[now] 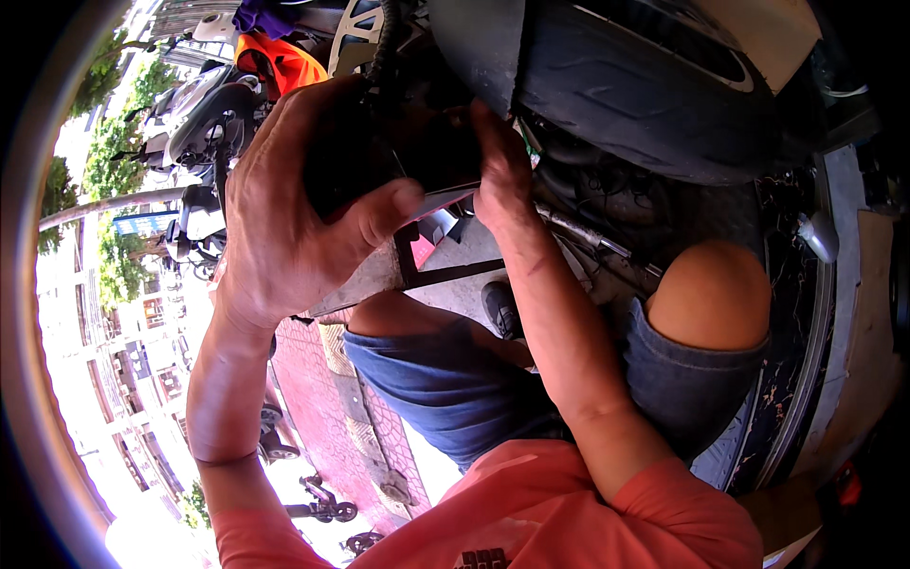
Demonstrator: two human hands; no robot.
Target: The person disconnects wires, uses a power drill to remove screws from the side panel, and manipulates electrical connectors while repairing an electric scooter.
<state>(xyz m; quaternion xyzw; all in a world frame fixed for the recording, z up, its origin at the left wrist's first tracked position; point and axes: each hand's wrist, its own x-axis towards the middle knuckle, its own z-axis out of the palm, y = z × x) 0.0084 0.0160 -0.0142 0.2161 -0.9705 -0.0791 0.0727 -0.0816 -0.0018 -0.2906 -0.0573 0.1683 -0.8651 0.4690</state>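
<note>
Both my hands are raised close in front of me, at either side of a dark, boxy thing [403,142] too deep in shadow to name. My left hand [294,199] is curled round its left side, thumb across the near edge and the other fingertips hidden. At its right side, my right hand [504,166] is bent inward with its fingers closed against it, partly lost in the dark. Along the lower edge, between the hands, runs a thin pale pinkish strip [447,201]. Just beyond my right hand is a large black tyre [626,95].
Orange cloth [284,64] lies beyond my left hand. Motorcycles [204,119] stand outside at the left. Dark machine parts and a metal rod [592,232] lie under the tyre. Between my knees show a black shoe [500,308] and a dark bar [453,273]. A cardboard box [782,522] sits lower right.
</note>
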